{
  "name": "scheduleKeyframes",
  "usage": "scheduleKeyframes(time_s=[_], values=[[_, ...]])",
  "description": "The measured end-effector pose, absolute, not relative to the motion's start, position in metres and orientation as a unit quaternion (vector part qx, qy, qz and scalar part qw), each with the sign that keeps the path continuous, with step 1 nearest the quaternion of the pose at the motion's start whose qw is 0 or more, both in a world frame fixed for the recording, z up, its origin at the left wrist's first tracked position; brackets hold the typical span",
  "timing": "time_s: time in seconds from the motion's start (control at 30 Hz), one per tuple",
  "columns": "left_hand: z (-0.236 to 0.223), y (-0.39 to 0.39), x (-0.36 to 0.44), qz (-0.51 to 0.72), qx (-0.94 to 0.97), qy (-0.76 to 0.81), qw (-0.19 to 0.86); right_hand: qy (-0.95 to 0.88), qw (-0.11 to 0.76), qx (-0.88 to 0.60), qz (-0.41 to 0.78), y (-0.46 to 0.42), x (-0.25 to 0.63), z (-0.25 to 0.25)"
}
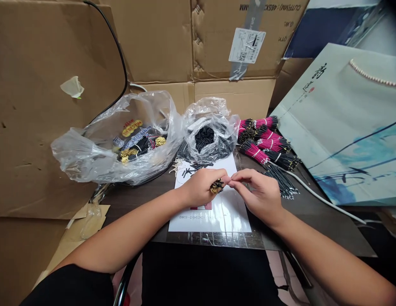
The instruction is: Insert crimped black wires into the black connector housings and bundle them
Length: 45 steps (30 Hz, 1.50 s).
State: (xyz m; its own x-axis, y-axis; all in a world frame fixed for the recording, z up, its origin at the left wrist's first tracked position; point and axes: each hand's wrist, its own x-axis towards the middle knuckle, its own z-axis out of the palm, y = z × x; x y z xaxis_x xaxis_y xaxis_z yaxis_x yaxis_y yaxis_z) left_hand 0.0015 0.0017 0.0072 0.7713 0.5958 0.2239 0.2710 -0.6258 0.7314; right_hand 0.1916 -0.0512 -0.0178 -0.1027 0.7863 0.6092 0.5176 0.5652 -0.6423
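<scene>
My left hand (200, 185) is closed around a bundle of thin black wires (216, 186), whose gold-coloured tips stick out at its near side. Fingertip to fingertip with it, my right hand (260, 194) makes a pinch; what sits between those fingers is too small to make out. Both hands are above a printed white sheet (237, 219). Small black tube pieces (189, 171) lie loose on its far part. Just beyond stands an opened clear plastic bag (228, 146) full of short black tubes (204, 138).
To the left, a larger plastic bag (86, 148) holds gold-tipped wire bundles (137, 148). Tied pink-and-black wire bundles (269, 140) and loose black wires (282, 182) lie at the right, beside a white cable (308, 183). Cardboard boxes (156, 42) and a pale paper bag (351, 110) border the dark table (331, 231).
</scene>
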Motion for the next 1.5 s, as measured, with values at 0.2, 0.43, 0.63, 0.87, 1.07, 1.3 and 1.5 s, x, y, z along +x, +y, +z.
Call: scheduleKeyframes(time_s=[0.2, 0.43, 0.63, 0.87, 1.07, 1.3, 1.5], values=[[0.007, -0.003, 0.003, 0.221, 0.867, 0.256, 0.366, -0.712, 0.521, -0.426, 0.200, -0.053, 0.192, -0.012], [0.008, -0.006, 0.007, 0.238, 0.855, 0.262, 0.380, -0.672, 0.547, -0.433, 0.248, -0.053, 0.189, -0.015], [0.007, -0.008, 0.009, 0.251, 0.854, 0.284, 0.358, -0.636, 0.554, -0.459, 0.278, -0.054, 0.188, -0.015], [0.003, -0.007, 0.011, 0.290, 0.828, 0.326, 0.351, -0.600, 0.544, -0.459, 0.365, -0.053, 0.184, -0.013], [0.003, -0.005, 0.009, 0.278, 0.850, 0.297, 0.335, -0.607, 0.535, -0.464, 0.360, -0.052, 0.185, -0.011], [0.001, -0.004, 0.011, 0.295, 0.841, 0.297, 0.343, -0.588, 0.523, -0.469, 0.402, -0.048, 0.187, -0.012], [0.005, -0.006, 0.011, 0.284, 0.812, 0.305, 0.408, -0.604, 0.505, -0.475, 0.393, -0.047, 0.192, -0.010]])
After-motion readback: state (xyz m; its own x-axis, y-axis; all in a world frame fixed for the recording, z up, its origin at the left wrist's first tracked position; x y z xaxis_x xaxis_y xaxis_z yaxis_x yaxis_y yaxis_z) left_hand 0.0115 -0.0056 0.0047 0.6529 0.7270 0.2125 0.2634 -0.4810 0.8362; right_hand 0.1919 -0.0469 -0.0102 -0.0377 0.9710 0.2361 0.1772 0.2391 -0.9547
